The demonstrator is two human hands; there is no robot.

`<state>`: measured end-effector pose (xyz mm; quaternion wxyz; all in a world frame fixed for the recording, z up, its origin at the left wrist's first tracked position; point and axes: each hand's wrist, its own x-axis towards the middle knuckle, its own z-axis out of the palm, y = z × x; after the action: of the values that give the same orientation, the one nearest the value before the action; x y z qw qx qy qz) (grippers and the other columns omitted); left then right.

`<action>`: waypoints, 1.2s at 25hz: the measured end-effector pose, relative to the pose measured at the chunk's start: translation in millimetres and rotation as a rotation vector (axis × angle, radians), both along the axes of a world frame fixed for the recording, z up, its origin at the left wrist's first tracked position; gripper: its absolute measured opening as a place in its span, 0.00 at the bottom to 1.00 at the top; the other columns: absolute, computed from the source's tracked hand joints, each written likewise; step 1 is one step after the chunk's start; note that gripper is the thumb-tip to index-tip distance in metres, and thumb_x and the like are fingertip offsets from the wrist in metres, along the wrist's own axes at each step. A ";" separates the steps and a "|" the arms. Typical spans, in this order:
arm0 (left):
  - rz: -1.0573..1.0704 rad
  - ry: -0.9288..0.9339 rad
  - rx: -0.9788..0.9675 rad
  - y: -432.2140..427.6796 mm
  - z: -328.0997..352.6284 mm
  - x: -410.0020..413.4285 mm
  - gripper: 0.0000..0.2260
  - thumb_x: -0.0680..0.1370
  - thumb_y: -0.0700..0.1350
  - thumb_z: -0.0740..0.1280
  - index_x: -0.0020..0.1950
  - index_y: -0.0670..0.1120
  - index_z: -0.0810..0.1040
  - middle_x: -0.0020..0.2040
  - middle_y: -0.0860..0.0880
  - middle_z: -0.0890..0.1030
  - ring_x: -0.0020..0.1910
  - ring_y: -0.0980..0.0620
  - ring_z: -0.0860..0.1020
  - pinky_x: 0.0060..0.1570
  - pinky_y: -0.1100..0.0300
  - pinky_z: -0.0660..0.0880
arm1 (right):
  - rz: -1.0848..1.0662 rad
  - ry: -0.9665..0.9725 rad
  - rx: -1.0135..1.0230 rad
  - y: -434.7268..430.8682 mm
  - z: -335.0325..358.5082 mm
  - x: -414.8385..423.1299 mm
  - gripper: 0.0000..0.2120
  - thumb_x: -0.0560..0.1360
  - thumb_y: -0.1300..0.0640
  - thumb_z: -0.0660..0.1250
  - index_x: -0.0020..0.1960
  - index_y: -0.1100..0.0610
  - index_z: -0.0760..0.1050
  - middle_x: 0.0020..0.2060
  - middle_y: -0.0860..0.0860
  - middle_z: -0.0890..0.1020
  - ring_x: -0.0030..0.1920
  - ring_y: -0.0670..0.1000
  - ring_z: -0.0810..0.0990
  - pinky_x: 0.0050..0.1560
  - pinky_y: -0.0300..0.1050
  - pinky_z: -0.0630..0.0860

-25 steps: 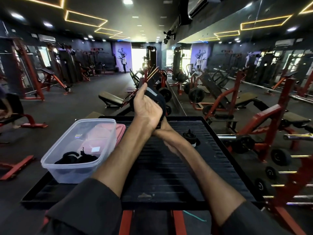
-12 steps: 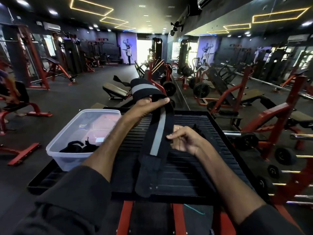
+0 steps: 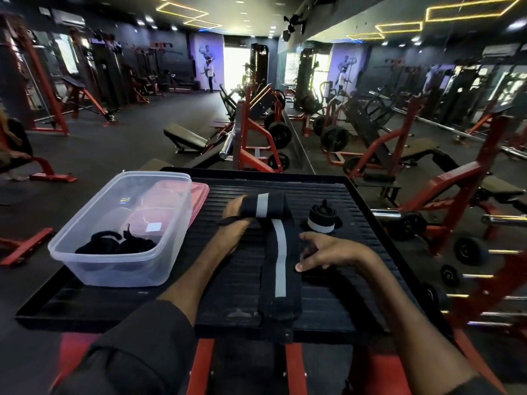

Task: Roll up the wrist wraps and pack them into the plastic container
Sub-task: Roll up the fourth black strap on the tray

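A black wrist wrap with a grey stripe [image 3: 281,269] lies lengthwise on the black ribbed platform [image 3: 342,295], its near end hanging over the front edge. My left hand [image 3: 235,223] holds the wrap's far end, which is folded across its fingers. My right hand [image 3: 328,252] rests beside the strap's right edge, fingers touching it. A rolled wrist wrap [image 3: 323,218] stands on the platform to the right. The clear plastic container [image 3: 85,266] sits at the left with black rolled wraps [image 3: 114,245] inside.
A pink lid [image 3: 201,192] lies under the container's far side. Red and black gym machines, benches and weight plates surround the platform; a mirror wall runs along the right. A person sits at the far left.
The wrap has come down from mid-air and is laid flat along the platform. My left hand lowered with its far end; my right hand moved to the strap's right edge.
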<state>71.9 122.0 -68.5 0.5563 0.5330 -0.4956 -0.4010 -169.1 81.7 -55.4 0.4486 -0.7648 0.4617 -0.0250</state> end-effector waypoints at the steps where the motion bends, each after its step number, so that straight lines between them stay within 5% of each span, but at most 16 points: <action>1: 0.005 -0.012 -0.049 -6.7 2.1 -2.0 0.06 0.70 0.45 0.70 0.45 0.48 0.77 0.43 0.58 0.84 0.50 0.63 0.81 0.50 0.66 0.75 | -0.035 0.074 -0.161 -4.7 8.0 -0.5 0.41 0.74 0.56 0.76 0.80 0.50 0.58 0.60 0.52 0.79 0.62 0.51 0.77 0.59 0.47 0.72; 3: -0.045 -0.041 -0.091 -9.3 -1.4 -4.3 0.03 0.73 0.41 0.69 0.40 0.45 0.77 0.37 0.56 0.81 0.40 0.67 0.80 0.44 0.68 0.76 | -0.116 0.130 -0.556 -3.0 27.9 9.6 0.45 0.74 0.52 0.75 0.82 0.46 0.51 0.71 0.51 0.71 0.73 0.56 0.64 0.69 0.55 0.60; 5: -0.010 -0.117 -0.057 -14.9 -10.4 -4.0 0.11 0.80 0.37 0.65 0.37 0.46 0.75 0.35 0.56 0.79 0.39 0.67 0.79 0.38 0.73 0.75 | -0.089 0.104 -0.802 -3.1 38.5 32.9 0.45 0.74 0.48 0.73 0.81 0.43 0.50 0.74 0.48 0.63 0.74 0.55 0.56 0.68 0.57 0.53; 6: -0.009 -0.110 -0.087 -25.2 -20.2 1.5 0.08 0.78 0.38 0.65 0.39 0.44 0.77 0.36 0.55 0.82 0.40 0.66 0.79 0.42 0.71 0.76 | -0.034 0.103 -0.851 -5.2 36.2 47.2 0.43 0.73 0.47 0.73 0.81 0.42 0.52 0.74 0.47 0.62 0.74 0.54 0.55 0.66 0.57 0.52; 7: -0.023 -0.079 -0.116 -33.6 -24.9 5.1 0.06 0.75 0.42 0.67 0.44 0.40 0.80 0.41 0.52 0.83 0.42 0.66 0.80 0.47 0.66 0.77 | 0.004 0.096 -0.898 -9.0 29.9 59.7 0.40 0.73 0.48 0.73 0.80 0.42 0.56 0.73 0.47 0.63 0.73 0.54 0.56 0.64 0.56 0.52; 11: -0.105 0.033 -0.029 -53.9 -42.3 15.0 0.33 0.68 0.62 0.77 0.64 0.41 0.79 0.61 0.45 0.83 0.59 0.56 0.82 0.66 0.52 0.76 | 0.014 -0.104 -1.086 -38.2 20.7 70.3 0.25 0.70 0.50 0.73 0.67 0.49 0.77 0.59 0.48 0.81 0.61 0.54 0.74 0.59 0.55 0.69; 14: -0.239 -0.065 0.078 -65.1 -39.2 5.3 0.24 0.74 0.57 0.74 0.64 0.45 0.79 0.62 0.46 0.83 0.63 0.49 0.81 0.64 0.55 0.76 | -0.025 -0.277 -1.143 -61.1 34.4 70.0 0.19 0.72 0.50 0.74 0.61 0.55 0.81 0.51 0.50 0.86 0.50 0.53 0.82 0.51 0.53 0.79; 20: -0.168 -0.446 -0.054 -68.1 -52.3 4.6 0.12 0.78 0.49 0.72 0.59 0.45 0.82 0.55 0.51 0.85 0.55 0.55 0.83 0.57 0.56 0.79 | -0.180 -0.591 -0.992 -90.8 44.9 75.5 0.16 0.72 0.51 0.76 0.58 0.56 0.83 0.51 0.49 0.87 0.52 0.47 0.85 0.53 0.53 0.82; 23: -0.080 -0.336 -0.128 -60.6 -41.3 -1.8 0.08 0.77 0.51 0.73 0.50 0.47 0.83 0.47 0.50 0.87 0.47 0.52 0.85 0.49 0.49 0.82 | -0.191 -0.640 -1.048 -92.0 64.4 74.2 0.15 0.72 0.54 0.77 0.56 0.59 0.84 0.51 0.51 0.87 0.52 0.47 0.85 0.53 0.48 0.82; 30: -0.109 -0.144 -0.392 -16.6 54.6 -17.2 0.01 0.79 0.43 0.72 0.48 0.47 0.83 0.43 0.53 0.85 0.42 0.58 0.83 0.41 0.62 0.78 | -0.176 -0.758 -1.131 -64.1 154.1 56.7 0.15 0.74 0.56 0.76 0.57 0.62 0.83 0.48 0.52 0.85 0.47 0.42 0.83 0.46 0.38 0.81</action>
<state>54.8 105.4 -13.9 0.5898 0.4143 -0.6308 -0.2873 -112.4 17.6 98.7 0.1073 -0.7796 0.2494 -0.5644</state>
